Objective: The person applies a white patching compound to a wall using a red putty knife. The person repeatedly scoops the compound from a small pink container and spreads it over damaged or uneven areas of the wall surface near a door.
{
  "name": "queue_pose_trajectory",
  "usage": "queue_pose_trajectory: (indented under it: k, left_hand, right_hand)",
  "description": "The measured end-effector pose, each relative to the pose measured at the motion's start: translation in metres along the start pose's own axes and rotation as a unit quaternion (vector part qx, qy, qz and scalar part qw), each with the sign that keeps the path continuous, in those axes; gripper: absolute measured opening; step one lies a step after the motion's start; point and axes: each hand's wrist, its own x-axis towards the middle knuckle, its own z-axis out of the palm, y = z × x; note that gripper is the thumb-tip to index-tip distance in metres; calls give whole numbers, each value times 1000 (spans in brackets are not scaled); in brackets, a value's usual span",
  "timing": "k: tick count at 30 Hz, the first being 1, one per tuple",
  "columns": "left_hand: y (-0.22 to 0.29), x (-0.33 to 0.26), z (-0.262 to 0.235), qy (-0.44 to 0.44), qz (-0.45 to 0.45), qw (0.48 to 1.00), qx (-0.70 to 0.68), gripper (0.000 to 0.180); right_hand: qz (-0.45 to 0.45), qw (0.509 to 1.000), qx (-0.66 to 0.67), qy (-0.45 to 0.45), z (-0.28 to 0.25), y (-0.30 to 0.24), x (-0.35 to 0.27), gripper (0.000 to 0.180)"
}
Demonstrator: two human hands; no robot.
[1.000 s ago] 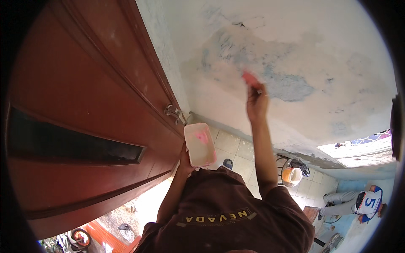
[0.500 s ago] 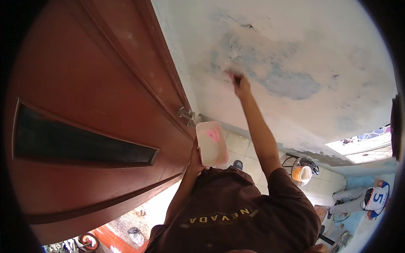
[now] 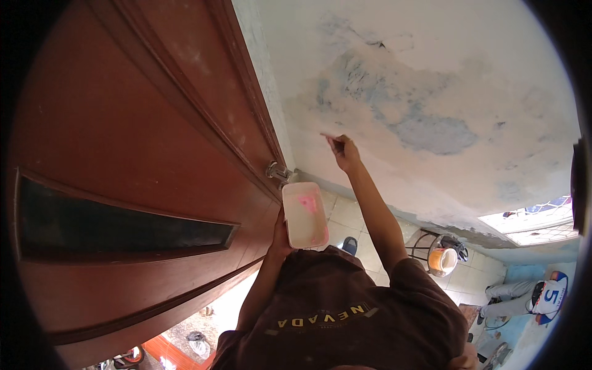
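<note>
In my left hand (image 3: 281, 236) is a shallow rectangular plastic tub (image 3: 303, 223), gripped by its left side in front of my body. Pale material and bright pink smears show inside it. My right arm reaches out toward the patchy wall (image 3: 370, 172), and my right hand (image 3: 346, 155) is closed on a thin, flat, pinkish tool (image 3: 327, 135). Its exact kind is hard to make out, seen nearly edge-on and slightly blurred. The hand is close to the wall's lower left, below blue-grey patches (image 3: 435, 131); whether the tool touches the surface I cannot tell.
A red-brown door (image 3: 142, 123) with a metal handle (image 3: 279, 171) stands close on my left. To the right, an orange-and-white bucket (image 3: 443, 261) sits on a round stand above the tiled floor (image 3: 347, 214). Another person (image 3: 536, 297) is at the far right, near a grilled window (image 3: 530, 219).
My right hand has come lower on the wall, toward me, with the tool. The tub sits slightly further left and lower in view. The whole view has shifted a little.
</note>
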Motion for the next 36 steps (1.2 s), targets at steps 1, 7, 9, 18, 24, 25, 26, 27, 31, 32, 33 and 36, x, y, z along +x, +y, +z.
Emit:
queue_pose_trajectory:
  k: [1, 7, 9, 18, 24, 25, 26, 27, 31, 32, 33, 36]
  left_hand:
    - [4, 3, 9, -41, 12, 997, 63, 62]
    - [7, 32, -19, -51, -72, 996, -15, 58]
    - [5, 27, -16, -43, -48, 998, -7, 58]
    - [-21, 59, 10, -75, -100, 987, -101, 57]
    - [-38, 55, 41, -50, -98, 993, -54, 62]
    - [-42, 55, 40, -68, -111, 990, -60, 63]
    - [-44, 57, 39, -88, -125, 986, -66, 64]
    - [-43, 60, 43, -110, -133, 982, -72, 65]
    - [-47, 58, 51, -89, -144, 980, -105, 66]
    - [-49, 60, 45, -97, -143, 977, -122, 66]
    - [-50, 66, 41, -108, -146, 974, -135, 67]
    - [-54, 74, 41, -98, -175, 967, -155, 67]
  right_hand:
    - [24, 999, -12, 41, -37, 10, 35, 20]
    - [-48, 993, 110, -16, -35, -48, 95, 26]
    - [-87, 984, 148, -56, 39, -103, 46, 30]
    - [-108, 950, 216, -199, 104, -203, -112, 33]
    - [-31, 997, 30, 61, -72, -87, -7, 21]
    - [-49, 996, 28, 64, -87, -88, 4, 22]
    - [-70, 995, 26, 65, -97, -96, 14, 23]
    - [-90, 994, 23, 61, -93, -109, 20, 24]
    - [-163, 980, -27, -111, 31, -200, -11, 31]
    - [-90, 978, 124, -140, 84, -230, -42, 33]
    - [-108, 973, 120, -166, 123, -255, -70, 31]
    - [-194, 949, 96, -231, 197, -306, -131, 28]
